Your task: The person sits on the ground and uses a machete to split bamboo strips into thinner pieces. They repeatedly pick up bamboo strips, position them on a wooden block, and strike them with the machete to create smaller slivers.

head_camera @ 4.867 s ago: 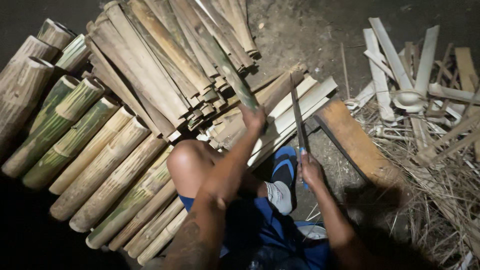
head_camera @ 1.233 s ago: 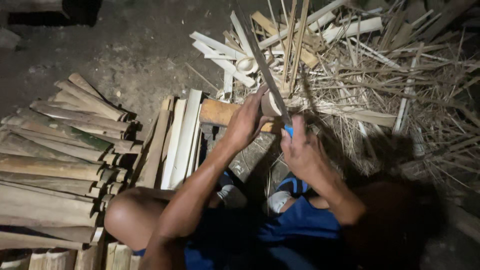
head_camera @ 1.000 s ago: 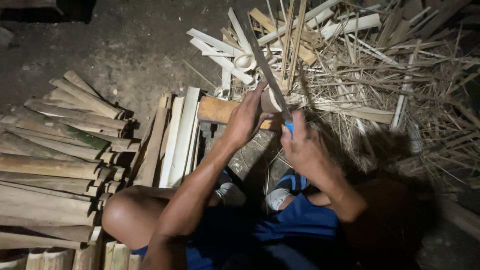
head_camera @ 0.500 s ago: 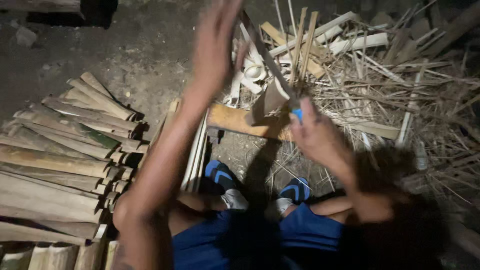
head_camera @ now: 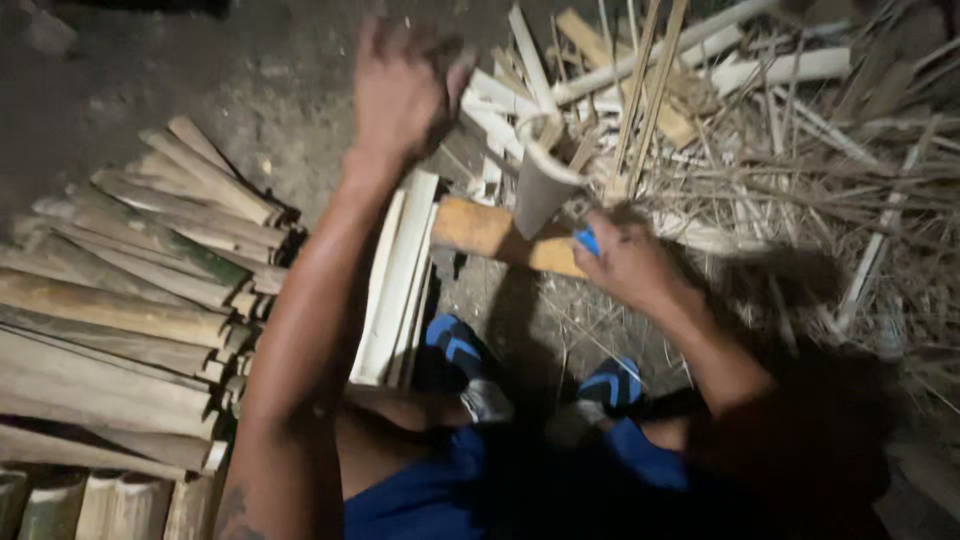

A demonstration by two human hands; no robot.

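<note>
1. Just under the right hand (head_camera: 625, 262), a short bamboo piece (head_camera: 540, 190) stands on end on a wooden block (head_camera: 500, 235), so the block seems to serve as a chopping base that keeps the work off the dirt.
2. That right hand is closed around a blue handle (head_camera: 587, 240); the blade itself is blurred, but it appears to sit in the top of the upright piece, which would explain why the piece stays standing unsupported.
3. Well above and to the left of it, the left hand (head_camera: 400, 85) is raised over the ground, fingers loosely curled, holding nothing and touching nothing.
4. Left of the left forearm, split pale slats (head_camera: 395, 290) lie side by side, and further left a stack of darker bamboo lengths (head_camera: 140, 290) is laid roughly parallel, likely sorted stock.
5. Beyond and to the right of the right hand, a loose heap of strips and shavings (head_camera: 760, 150) is piled, probably offcuts thrown clear.
6. Below both hands, blue sandals (head_camera: 455, 345) rest on the bare earth floor (head_camera: 200, 70); the surroundings are dark, lit only near the work.
</note>
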